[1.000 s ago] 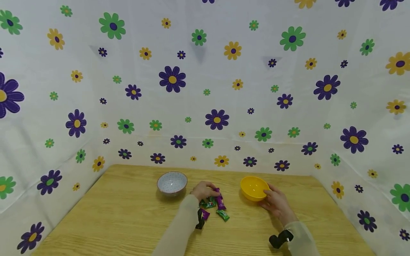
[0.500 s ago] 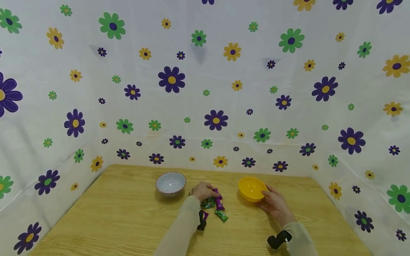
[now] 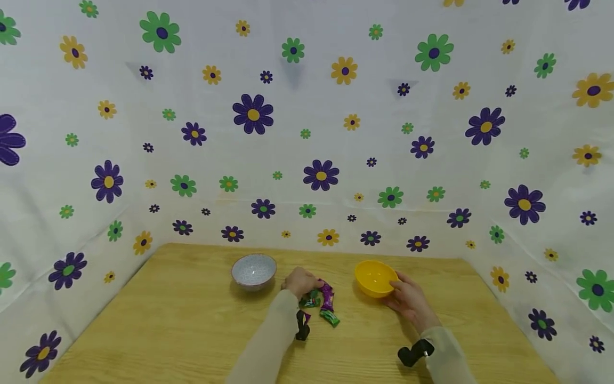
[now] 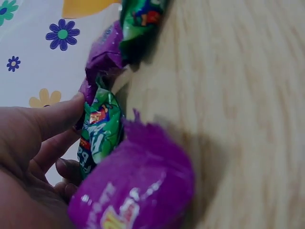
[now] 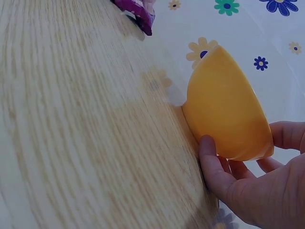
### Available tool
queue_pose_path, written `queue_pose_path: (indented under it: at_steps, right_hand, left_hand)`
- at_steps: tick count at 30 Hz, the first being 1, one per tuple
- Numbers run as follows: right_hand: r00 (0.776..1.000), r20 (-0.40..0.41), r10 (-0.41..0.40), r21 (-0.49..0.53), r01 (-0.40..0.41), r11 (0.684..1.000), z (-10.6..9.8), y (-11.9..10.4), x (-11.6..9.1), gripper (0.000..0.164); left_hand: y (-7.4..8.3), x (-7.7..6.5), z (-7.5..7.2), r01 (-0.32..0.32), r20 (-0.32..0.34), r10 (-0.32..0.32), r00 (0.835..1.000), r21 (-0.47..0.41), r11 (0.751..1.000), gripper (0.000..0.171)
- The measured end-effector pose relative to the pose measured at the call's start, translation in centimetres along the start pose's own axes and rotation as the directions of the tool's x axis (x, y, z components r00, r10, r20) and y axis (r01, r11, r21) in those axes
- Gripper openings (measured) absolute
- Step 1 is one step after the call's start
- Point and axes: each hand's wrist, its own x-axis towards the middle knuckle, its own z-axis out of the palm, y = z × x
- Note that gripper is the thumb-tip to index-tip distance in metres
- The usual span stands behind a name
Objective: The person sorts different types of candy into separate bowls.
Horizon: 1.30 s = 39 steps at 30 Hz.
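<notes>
My left hand (image 3: 299, 282) is at a small pile of wrapped candies on the table. In the left wrist view its thumb (image 4: 66, 112) and curled fingers close around green-wrapped candy (image 4: 102, 126) and the end of a purple-wrapped candy (image 4: 104, 50). Another purple candy (image 4: 138, 186) lies close to the camera. A green candy (image 3: 329, 318) sits loose at the pile's near side. My right hand (image 3: 412, 304) grips the yellow bowl (image 3: 376, 278) by its right side, one finger at the rim and others under the wall. That bowl stands upright, with nothing visible inside.
A grey speckled bowl (image 3: 254, 272) with a reddish rim stands left of the pile. The wooden table (image 3: 192, 320) is bounded behind and at both sides by a white flower-print sheet (image 3: 288, 160).
The left fingertips have drawn back slightly leftward, uncovering more of the purple candies. My right hand keeps its hold on the yellow bowl. The head view has shifted a little.
</notes>
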Motion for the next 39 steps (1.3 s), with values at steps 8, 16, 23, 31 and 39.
queue_pose_path:
  at_steps: [8,16,23,31,39]
  right_hand:
    - [1.000,-0.009,0.014,-0.005,-0.014,1.000,-0.5,-0.1,0.1,0.061]
    - [1.000,0.019,0.005,-0.017,-0.005,1.000,-0.2,-0.7,0.2,0.061]
    - [0.999,0.028,0.017,0.001,-0.017,1.000,-0.3,-0.3,-0.1,0.060]
    - [0.999,0.036,0.015,0.020,-0.016,1.000,-0.3,-0.1,-0.7,0.060]
    - [0.999,0.042,0.010,0.012,-0.010,1.000,-0.1,-0.1,-0.3,0.059]
  left_hand:
    - [-0.4,0.5,0.0,-0.050,0.041,0.061,0.997,-0.242,0.969,0.023]
    - [0.5,0.2,-0.9,-0.122,0.050,0.149,0.988,-0.363,0.924,0.031]
    - [1.4,-0.1,0.0,-0.172,0.028,0.196,0.980,-0.363,0.916,0.032]
    - [2.9,-0.6,1.6,-0.164,0.024,0.189,0.982,-0.393,0.905,0.031]
    - [4.8,-0.9,3.0,-0.139,0.011,0.158,0.987,-0.421,0.897,0.024]
